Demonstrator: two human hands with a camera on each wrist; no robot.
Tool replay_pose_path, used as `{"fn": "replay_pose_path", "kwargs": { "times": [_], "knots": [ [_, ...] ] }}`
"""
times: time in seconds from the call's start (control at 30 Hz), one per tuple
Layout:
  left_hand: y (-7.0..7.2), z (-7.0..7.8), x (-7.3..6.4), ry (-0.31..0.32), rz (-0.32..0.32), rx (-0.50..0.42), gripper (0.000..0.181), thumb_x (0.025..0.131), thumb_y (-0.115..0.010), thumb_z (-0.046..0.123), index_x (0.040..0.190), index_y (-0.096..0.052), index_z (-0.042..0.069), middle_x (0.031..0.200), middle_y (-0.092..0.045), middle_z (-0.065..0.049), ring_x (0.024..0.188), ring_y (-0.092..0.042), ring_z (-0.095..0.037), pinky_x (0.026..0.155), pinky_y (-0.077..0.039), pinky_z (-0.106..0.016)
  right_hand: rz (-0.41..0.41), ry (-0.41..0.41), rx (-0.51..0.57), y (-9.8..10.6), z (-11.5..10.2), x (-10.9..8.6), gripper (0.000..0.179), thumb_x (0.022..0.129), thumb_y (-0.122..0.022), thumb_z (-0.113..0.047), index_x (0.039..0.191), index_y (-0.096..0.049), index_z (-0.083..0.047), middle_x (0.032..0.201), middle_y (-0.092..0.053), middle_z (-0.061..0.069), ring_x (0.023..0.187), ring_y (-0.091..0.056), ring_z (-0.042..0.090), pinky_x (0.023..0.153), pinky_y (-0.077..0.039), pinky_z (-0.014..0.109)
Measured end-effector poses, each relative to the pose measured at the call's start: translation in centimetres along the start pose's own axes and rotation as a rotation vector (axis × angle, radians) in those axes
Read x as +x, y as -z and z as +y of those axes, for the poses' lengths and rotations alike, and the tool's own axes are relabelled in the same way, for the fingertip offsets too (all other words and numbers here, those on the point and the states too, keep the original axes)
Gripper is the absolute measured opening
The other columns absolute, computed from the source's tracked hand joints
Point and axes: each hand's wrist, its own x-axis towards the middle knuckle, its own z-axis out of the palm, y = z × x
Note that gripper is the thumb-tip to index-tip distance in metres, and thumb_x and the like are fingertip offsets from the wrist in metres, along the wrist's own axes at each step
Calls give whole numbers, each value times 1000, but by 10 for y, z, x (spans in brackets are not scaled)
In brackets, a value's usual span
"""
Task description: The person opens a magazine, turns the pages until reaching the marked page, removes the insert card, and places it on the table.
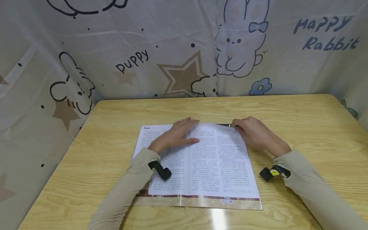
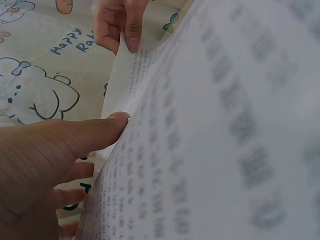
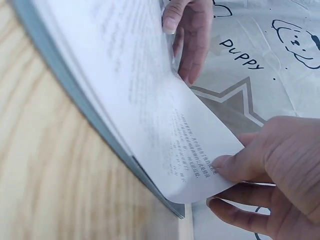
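An open magazine [image 1: 202, 163] with printed text columns lies on the table. My left hand [image 1: 176, 135] rests across its upper part near the centre fold, fingers extended and thumb spread. At the top right corner my right hand [image 1: 254, 132] pinches a page [image 3: 197, 172] between thumb and fingers. That page corner is lifted and bends away from the sheets below in the right wrist view. Under its top edge a dark strip [image 1: 222, 125] of the sheet beneath shows. In the left wrist view, the thumb [image 2: 107, 131] lies along the paper.
The wood-grain table [image 1: 313, 127] extends on both sides of the magazine. Behind it hangs a printed curtain [image 1: 138, 35] with cartoon animals, stars and lettering. Each wrist wears a strapped black camera, one left [image 1: 164, 172] and one right [image 1: 266, 174].
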Motion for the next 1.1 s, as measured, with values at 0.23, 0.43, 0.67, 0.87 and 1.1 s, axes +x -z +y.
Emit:
{"fn": "replay_pose_path", "kwargs": {
  "times": [0.23,0.43,0.67,0.87,1.1],
  "knots": [
    [1,1,1,-38,12,10,65,96,-59,41,148,-38,9,153,-36,-9,146,-19,-27,116,-15,-51,-18,31,28,4,4,0,19,92,-56,6,106,-67,-2,98,-71,14,78,-64,18,69,-55,38],
    [3,1,1,-41,40,13,64,95,-60,39,148,-39,9,152,-37,-14,144,-25,-30,115,-20,-51,-10,-20,62,10,6,1,24,99,-55,-12,119,-63,-1,112,-68,19,99,-66,31,82,-54,48],
    [3,0,1,-72,45,27,63,96,-60,38,147,-40,8,150,-39,-16,142,-29,-32,114,-23,-51,22,-82,152,13,8,-1,50,105,-36,-40,129,-59,-2,126,-62,18,115,-58,35,96,-46,53],
    [2,1,2,-91,64,-3,57,95,-62,36,141,-47,6,147,-43,-15,142,-28,-32,115,-24,-47,113,-36,193,10,16,0,51,107,-27,-32,119,-64,1,118,-65,21,115,-59,38,96,-45,54],
    [-2,2,1,-46,51,-93,55,97,-55,44,138,-50,9,145,-46,-11,139,-36,-26,114,-29,-41,71,-95,171,6,19,0,51,107,-29,-36,123,-62,0,121,-64,20,115,-58,38,97,-45,54]
  ]
}}
